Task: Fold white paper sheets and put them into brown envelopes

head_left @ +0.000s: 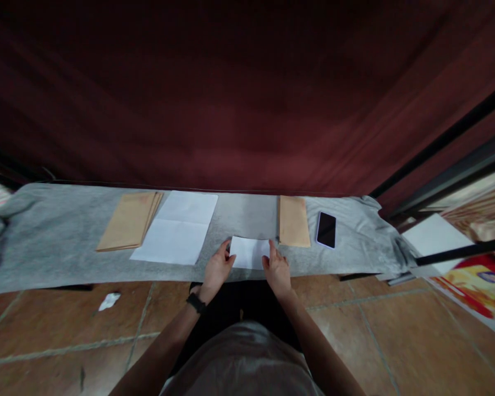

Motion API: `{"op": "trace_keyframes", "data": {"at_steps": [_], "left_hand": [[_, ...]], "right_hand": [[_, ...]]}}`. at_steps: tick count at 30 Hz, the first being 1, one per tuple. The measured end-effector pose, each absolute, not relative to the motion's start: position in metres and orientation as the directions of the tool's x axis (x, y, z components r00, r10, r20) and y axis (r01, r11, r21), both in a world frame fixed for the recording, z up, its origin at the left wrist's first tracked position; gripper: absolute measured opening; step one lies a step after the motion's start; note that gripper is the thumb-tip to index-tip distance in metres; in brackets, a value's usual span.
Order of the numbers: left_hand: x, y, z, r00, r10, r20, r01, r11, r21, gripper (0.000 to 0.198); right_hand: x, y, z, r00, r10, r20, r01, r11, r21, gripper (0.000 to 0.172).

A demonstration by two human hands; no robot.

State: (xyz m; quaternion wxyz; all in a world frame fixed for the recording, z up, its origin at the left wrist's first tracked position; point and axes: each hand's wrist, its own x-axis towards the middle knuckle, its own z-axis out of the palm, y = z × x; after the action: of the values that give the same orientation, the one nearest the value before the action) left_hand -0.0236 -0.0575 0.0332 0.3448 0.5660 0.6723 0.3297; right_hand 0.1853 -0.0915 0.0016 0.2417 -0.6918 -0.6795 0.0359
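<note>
A small folded white paper [249,252] lies on the grey cloth [49,242] near its front edge. My left hand [216,269] rests at the paper's left edge, fingers stretched onto it. My right hand [277,269] presses the paper's right edge, fingers flat and together. A black band sits on my left wrist. A stack of white sheets [177,226] lies to the left. Beside the sheets lies a pile of brown envelopes [128,221]. One brown envelope [292,221] lies just right of the folded paper.
A black phone [326,229] lies face up on the cloth right of the single envelope. A dark red curtain [231,93] hangs behind. A crumpled paper scrap [109,301] sits on the tiled floor. White paper and colourful packaging [478,280] lie far right.
</note>
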Motion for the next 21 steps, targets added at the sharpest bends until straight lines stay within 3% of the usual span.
{"op": "trace_keyframes", "data": {"at_steps": [4, 8, 13, 17, 21], "left_hand": [[-0.019, -0.056, 0.036, -0.146, 0.98, -0.132, 0.557, 0.192, 0.808, 0.052], [-0.015, -0.058, 0.039, -0.12, 0.987, -0.107, 0.655, 0.16, 0.738, 0.051], [-0.009, -0.062, 0.036, 0.017, 1.0, 0.025, 0.815, -0.028, 0.578, 0.046], [-0.007, -0.064, 0.029, 0.151, 0.979, 0.136, 0.891, -0.195, 0.41, 0.039], [-0.007, -0.067, 0.024, 0.206, 0.965, 0.161, 0.943, -0.239, 0.232, 0.039]], "right_hand": [[0.187, -0.091, 0.004, 0.057, 0.948, 0.314, 0.94, 0.055, -0.338, 0.049], [0.181, -0.09, 0.004, -0.07, 0.942, 0.328, 0.923, 0.186, -0.338, 0.048], [0.156, -0.087, 0.001, -0.188, 0.937, 0.293, 0.898, 0.285, -0.335, 0.048], [0.143, -0.086, -0.003, -0.192, 0.941, 0.278, 0.918, 0.273, -0.289, 0.049], [0.149, -0.087, -0.009, -0.165, 0.94, 0.299, 0.941, 0.241, -0.238, 0.052]]}}
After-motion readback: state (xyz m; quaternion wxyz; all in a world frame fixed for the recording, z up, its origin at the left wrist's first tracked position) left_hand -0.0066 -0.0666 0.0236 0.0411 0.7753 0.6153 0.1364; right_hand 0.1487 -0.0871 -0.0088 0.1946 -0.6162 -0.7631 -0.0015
